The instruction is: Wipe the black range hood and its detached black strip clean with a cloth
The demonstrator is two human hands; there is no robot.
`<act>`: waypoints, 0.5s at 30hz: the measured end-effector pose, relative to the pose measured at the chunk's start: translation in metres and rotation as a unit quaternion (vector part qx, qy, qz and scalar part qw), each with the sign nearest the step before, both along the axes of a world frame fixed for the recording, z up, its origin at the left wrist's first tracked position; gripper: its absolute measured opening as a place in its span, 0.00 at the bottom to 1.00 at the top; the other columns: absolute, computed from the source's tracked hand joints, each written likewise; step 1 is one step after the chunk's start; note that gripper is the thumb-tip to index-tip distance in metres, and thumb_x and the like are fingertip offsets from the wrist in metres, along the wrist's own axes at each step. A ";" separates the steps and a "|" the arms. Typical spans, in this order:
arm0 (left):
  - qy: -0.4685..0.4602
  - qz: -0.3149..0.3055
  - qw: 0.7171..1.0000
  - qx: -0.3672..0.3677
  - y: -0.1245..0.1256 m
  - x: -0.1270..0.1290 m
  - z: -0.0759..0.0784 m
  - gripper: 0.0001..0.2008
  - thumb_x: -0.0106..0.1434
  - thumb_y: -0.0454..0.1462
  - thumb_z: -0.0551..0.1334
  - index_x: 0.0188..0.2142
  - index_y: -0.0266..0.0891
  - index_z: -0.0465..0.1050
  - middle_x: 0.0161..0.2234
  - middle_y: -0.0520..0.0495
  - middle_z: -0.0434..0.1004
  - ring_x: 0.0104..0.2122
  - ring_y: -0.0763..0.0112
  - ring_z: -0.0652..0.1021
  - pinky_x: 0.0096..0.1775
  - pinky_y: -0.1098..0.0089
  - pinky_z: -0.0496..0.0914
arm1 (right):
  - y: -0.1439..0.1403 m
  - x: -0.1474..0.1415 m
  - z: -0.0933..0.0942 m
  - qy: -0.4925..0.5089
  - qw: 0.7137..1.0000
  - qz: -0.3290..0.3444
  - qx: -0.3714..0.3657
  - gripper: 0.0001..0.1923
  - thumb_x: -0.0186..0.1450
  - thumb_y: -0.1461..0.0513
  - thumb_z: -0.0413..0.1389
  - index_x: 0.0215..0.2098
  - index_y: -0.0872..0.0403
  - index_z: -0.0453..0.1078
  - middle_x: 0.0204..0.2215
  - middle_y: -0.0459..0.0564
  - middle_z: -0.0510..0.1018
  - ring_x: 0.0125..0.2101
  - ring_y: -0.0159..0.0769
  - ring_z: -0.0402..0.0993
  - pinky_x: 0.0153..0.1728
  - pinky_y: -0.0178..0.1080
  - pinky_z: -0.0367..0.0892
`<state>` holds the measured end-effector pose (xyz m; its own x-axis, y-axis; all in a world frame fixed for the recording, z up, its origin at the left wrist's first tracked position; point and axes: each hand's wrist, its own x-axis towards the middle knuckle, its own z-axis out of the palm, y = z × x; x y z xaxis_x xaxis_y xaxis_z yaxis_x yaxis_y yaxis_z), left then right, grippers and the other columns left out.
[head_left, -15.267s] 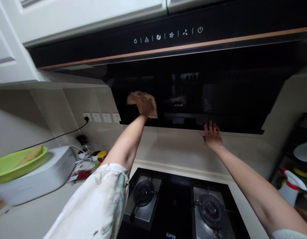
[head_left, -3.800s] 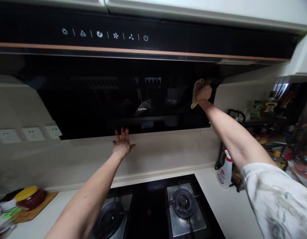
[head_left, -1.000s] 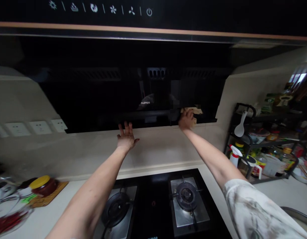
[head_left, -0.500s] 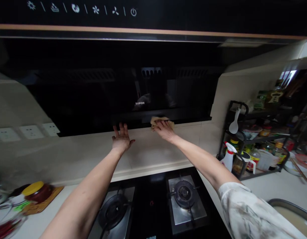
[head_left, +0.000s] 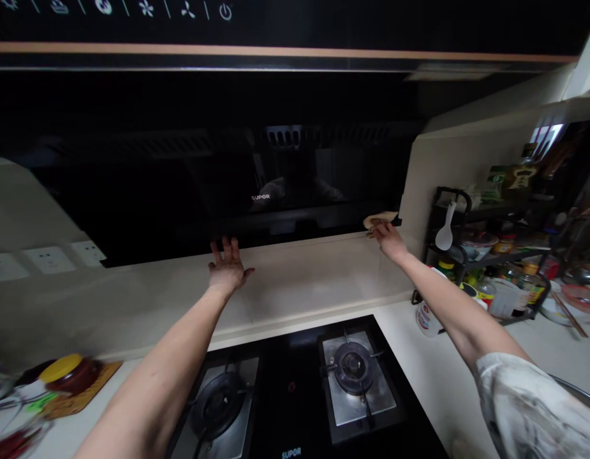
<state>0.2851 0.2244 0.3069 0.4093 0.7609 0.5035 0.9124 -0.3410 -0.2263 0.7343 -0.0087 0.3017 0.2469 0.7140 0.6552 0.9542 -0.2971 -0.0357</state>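
The black glossy range hood panel (head_left: 180, 191) slants over the stove, its lower edge in front of the tiled wall. With fingers spread, my left hand (head_left: 226, 268) rests its fingertips at that lower edge, left of the middle. My right hand (head_left: 389, 241) grips a tan cloth (head_left: 378, 220) and presses it on the panel's lower right corner. Part of the cloth is hidden behind the fingers.
Below lies a black gas stove (head_left: 289, 357) with two burners. On the right, a black rack (head_left: 460, 248) carries jars and bottles, with a white spray bottle (head_left: 426, 319) before it. A yellow-lidded jar (head_left: 62, 373) stands at left, under wall sockets (head_left: 48, 259).
My right hand has slid the cloth rightward along the hood's lower edge to its right corner. My left hand stays at the same spot on the edge. The view has shifted slightly.
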 end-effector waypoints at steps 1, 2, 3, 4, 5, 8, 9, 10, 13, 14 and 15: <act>0.001 0.001 1.000 0.004 0.001 0.000 -0.001 0.54 0.69 0.56 0.58 0.74 0.25 0.26 0.74 0.25 0.26 0.71 0.27 0.39 0.56 0.43 0.70 | -0.007 0.010 -0.001 0.021 0.999 -0.009 0.026 0.22 0.71 0.69 0.43 0.54 0.55 0.75 0.64 0.58 0.68 0.60 0.47 0.61 0.60 0.50 0.61; 0.003 0.001 1.000 0.010 0.002 0.000 -0.002 0.54 0.69 0.56 0.57 0.74 0.25 0.26 0.74 0.24 0.26 0.71 0.27 0.39 0.56 0.44 0.70 | -0.012 0.019 -0.002 0.040 0.998 -0.017 0.054 0.22 0.72 0.68 0.41 0.55 0.56 0.74 0.63 0.59 0.68 0.60 0.45 0.61 0.59 0.49 0.62; 0.003 0.000 1.000 0.016 0.003 0.000 -0.002 0.53 0.69 0.56 0.57 0.74 0.25 0.26 0.74 0.24 0.27 0.71 0.27 0.40 0.56 0.44 0.70 | -0.015 0.025 -0.003 0.056 0.995 -0.026 0.080 0.23 0.73 0.66 0.40 0.56 0.57 0.73 0.63 0.60 0.68 0.61 0.45 0.61 0.59 0.49 0.62; 0.003 0.001 1.000 0.018 0.003 0.000 -0.003 0.53 0.69 0.56 0.57 0.74 0.26 0.26 0.74 0.25 0.27 0.71 0.27 0.40 0.56 0.44 0.70 | -0.016 0.027 -0.004 0.068 0.992 -0.033 0.100 0.23 0.74 0.66 0.39 0.56 0.57 0.72 0.63 0.61 0.68 0.61 0.44 0.60 0.59 0.48 0.62; 0.003 0.001 1.000 0.017 0.003 0.001 -0.003 0.53 0.70 0.56 0.57 0.74 0.26 0.26 0.74 0.25 0.27 0.71 0.27 0.40 0.56 0.44 0.70 | -0.015 0.026 -0.004 0.076 0.990 -0.039 0.109 0.24 0.74 0.65 0.38 0.56 0.57 0.72 0.62 0.62 0.67 0.61 0.44 0.59 0.59 0.48 0.61; 0.002 0.007 1.000 0.013 0.000 0.002 -0.002 0.52 0.70 0.55 0.57 0.74 0.23 0.28 0.75 0.26 0.27 0.71 0.27 0.41 0.56 0.44 0.71 | 0.007 -0.001 -0.003 0.078 0.993 -0.034 0.080 0.23 0.72 0.67 0.40 0.53 0.57 0.74 0.61 0.62 0.67 0.61 0.47 0.58 0.61 0.49 0.57; 0.001 0.009 1.000 0.013 -0.001 0.003 -0.002 0.52 0.70 0.55 0.57 0.74 0.23 0.29 0.75 0.26 0.27 0.71 0.26 0.41 0.56 0.44 0.71 | 0.019 -0.017 -0.003 0.071 0.995 -0.026 0.059 0.23 0.71 0.68 0.40 0.53 0.57 0.74 0.61 0.62 0.68 0.61 0.48 0.58 0.62 0.49 0.56; 0.000 0.010 1.000 0.014 -0.001 0.003 -0.001 0.52 0.70 0.55 0.57 0.74 0.22 0.29 0.74 0.26 0.27 0.71 0.26 0.41 0.56 0.44 0.71 | 0.031 -0.036 -0.003 0.064 0.997 -0.019 0.042 0.23 0.70 0.68 0.41 0.54 0.56 0.74 0.61 0.61 0.68 0.61 0.49 0.58 0.63 0.50 0.56; -0.002 0.007 1.000 0.022 -0.003 0.003 -0.001 0.51 0.70 0.54 0.57 0.74 0.23 0.30 0.75 0.26 0.28 0.71 0.26 0.41 0.56 0.43 0.70 | 0.072 -0.097 -0.002 0.041 0.999 0.015 0.010 0.24 0.71 0.68 0.40 0.56 0.56 0.73 0.60 0.59 0.69 0.61 0.50 0.59 0.63 0.51 0.57; -0.003 0.007 1.000 0.023 -0.003 0.003 -0.002 0.51 0.70 0.54 0.57 0.74 0.24 0.30 0.75 0.26 0.28 0.71 0.26 0.41 0.56 0.43 0.70 | 0.085 -0.117 -0.002 0.030 0.999 0.029 0.004 0.24 0.72 0.68 0.40 0.57 0.56 0.73 0.60 0.59 0.70 0.60 0.50 0.60 0.63 0.51 0.57; -0.004 0.006 1.000 0.022 -0.003 0.003 -0.002 0.51 0.70 0.54 0.57 0.74 0.24 0.30 0.75 0.26 0.28 0.71 0.26 0.41 0.56 0.43 0.70 | 0.098 -0.137 -0.002 0.018 0.999 0.044 -0.002 0.24 0.72 0.68 0.40 0.57 0.56 0.72 0.60 0.59 0.70 0.59 0.50 0.61 0.63 0.50 0.58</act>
<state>0.2881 0.2218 0.3050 0.3963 0.7431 0.5392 0.9181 -0.3204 -0.2333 0.5977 0.0890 0.2999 0.2063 0.7359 0.6449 0.9747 -0.2124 -0.0694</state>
